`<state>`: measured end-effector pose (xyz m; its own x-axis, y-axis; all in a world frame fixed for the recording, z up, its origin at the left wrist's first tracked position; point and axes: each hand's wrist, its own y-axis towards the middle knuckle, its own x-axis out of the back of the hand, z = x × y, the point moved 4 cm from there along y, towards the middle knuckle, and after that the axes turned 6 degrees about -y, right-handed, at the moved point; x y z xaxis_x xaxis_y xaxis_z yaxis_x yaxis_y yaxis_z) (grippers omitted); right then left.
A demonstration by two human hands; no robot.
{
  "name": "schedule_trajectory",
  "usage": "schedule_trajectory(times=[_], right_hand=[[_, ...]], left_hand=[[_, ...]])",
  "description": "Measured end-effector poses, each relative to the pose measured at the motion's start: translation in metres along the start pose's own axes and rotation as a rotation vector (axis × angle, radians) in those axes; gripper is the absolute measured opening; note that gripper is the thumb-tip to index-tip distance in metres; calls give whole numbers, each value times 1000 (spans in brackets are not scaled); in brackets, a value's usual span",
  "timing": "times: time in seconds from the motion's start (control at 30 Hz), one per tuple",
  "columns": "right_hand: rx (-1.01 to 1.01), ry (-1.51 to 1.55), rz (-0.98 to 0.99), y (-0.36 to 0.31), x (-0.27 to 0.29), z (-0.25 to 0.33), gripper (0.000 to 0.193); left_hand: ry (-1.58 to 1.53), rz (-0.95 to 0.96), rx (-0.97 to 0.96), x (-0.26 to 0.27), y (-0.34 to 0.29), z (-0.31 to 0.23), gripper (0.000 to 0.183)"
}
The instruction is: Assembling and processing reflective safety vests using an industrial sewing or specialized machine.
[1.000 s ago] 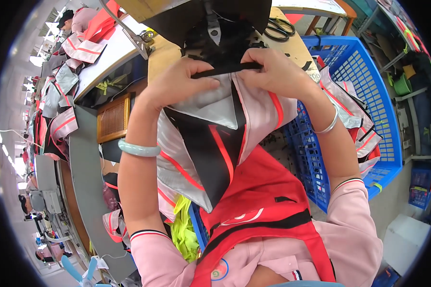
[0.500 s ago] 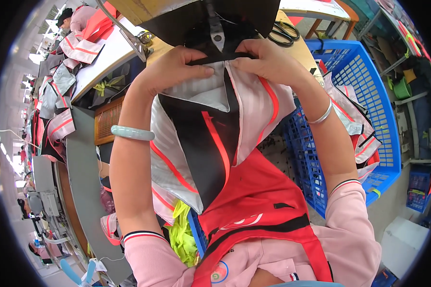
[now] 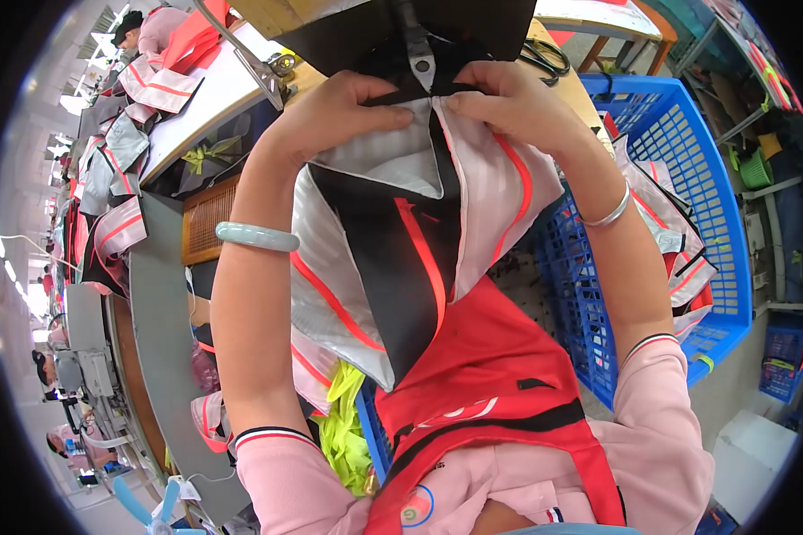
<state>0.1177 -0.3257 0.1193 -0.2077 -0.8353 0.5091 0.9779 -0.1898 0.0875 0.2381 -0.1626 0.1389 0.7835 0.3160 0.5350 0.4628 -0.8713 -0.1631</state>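
Between both hands hangs a sewn fabric piece (image 3: 379,259) of pale grey striped cloth and black panels with orange-red strips. My left hand (image 3: 343,114) pinches its black upper edge, thumb on the near side. On the same edge, right of the middle seam, my right hand (image 3: 519,105) pinches with thumb and fingers. The seam's upper end sits at the tip of a pointed metal part (image 3: 422,66), which hangs from a dark machine head (image 3: 330,43). Whether the tip touches the cloth, I cannot tell. The lower end of the piece drapes over my red apron (image 3: 500,357).
At the right stands a blue plastic basket (image 3: 732,223) holding similar pieces. Black-handled scissors (image 3: 546,59) lie on the wooden table beyond my right hand. More sewn pieces (image 3: 116,147) are heaped at the left. Yellow-green strips (image 3: 343,437) hang beside my lap. Another person (image 3: 161,36) works at the far left.
Both hands have moved slightly away from me with the fabric, bringing its black edge closer to the metal tip. The whole view has shifted a little. Both grips stay the same.
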Motion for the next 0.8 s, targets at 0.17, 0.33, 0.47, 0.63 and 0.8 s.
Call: schedule_trajectory(times=[0.17, 0.33, 0.47, 0.63, 0.8], right_hand=[[-98, 192, -107, -13, 25, -2, 32], [371, -125, 558, -96, -6, 17, 39], [487, -454, 658, -149, -24, 69, 37], [555, -1131, 341, -148, -106, 42, 39], [492, -1052, 321, -143, -106, 15, 27]], left_hand=[[29, -81, 68, 11, -3, 18, 48], [-25, 191, -1, -24, -25, 17, 20], [141, 269, -54, -54, -26, 7, 34], [276, 418, -334, -142, -14, -7, 45], [-2, 175, -254, -171, -19, -8, 48]])
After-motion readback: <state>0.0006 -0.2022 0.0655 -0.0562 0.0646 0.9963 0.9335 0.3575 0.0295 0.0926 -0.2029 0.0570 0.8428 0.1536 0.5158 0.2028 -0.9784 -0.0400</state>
